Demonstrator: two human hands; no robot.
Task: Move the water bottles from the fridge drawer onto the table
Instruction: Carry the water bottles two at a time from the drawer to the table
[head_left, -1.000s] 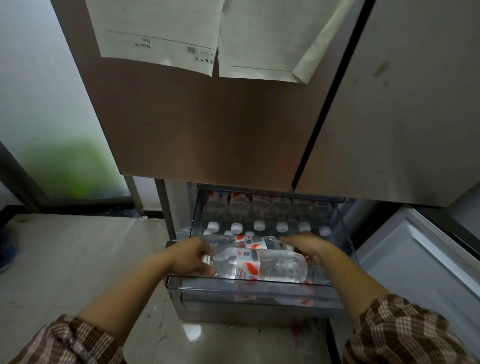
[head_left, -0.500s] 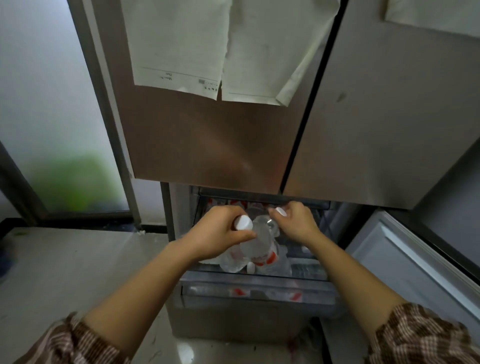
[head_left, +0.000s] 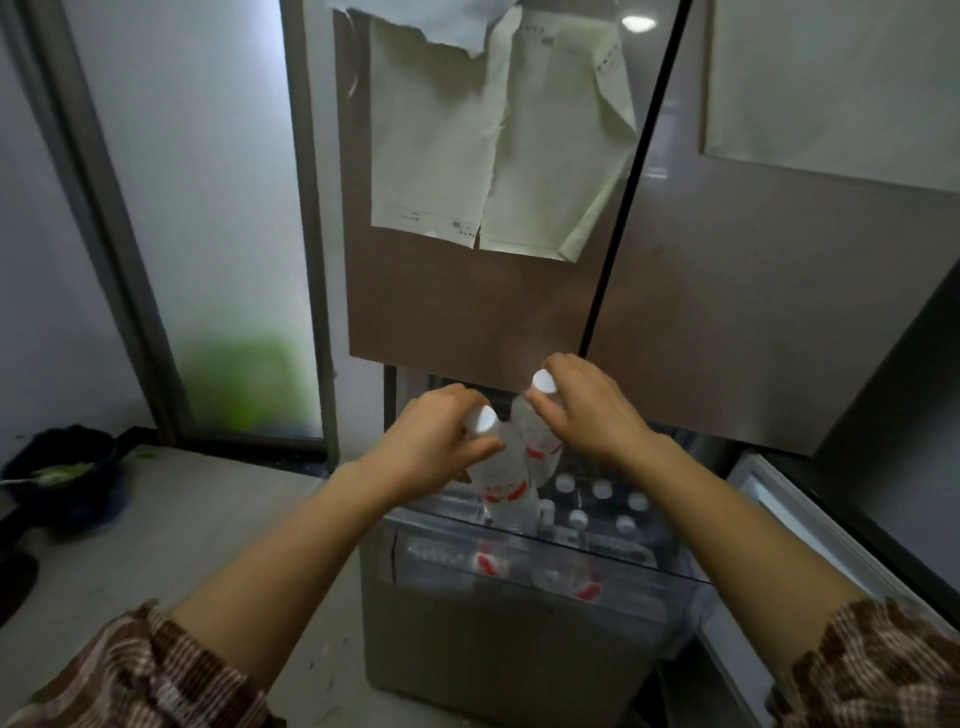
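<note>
My left hand (head_left: 441, 441) is curled round the neck of the left water bottle (head_left: 501, 488) and my right hand (head_left: 587, 415) round the right water bottle (head_left: 540, 449), both just above the open fridge drawer (head_left: 493, 639), where more capped bottles (head_left: 602, 488) stand. Gripped only near the caps and hanging side by side, they could slip or knock together, I judge. The upper fridge door (head_left: 467, 312) overhangs the drawer, and no tabletop is in view.
</note>
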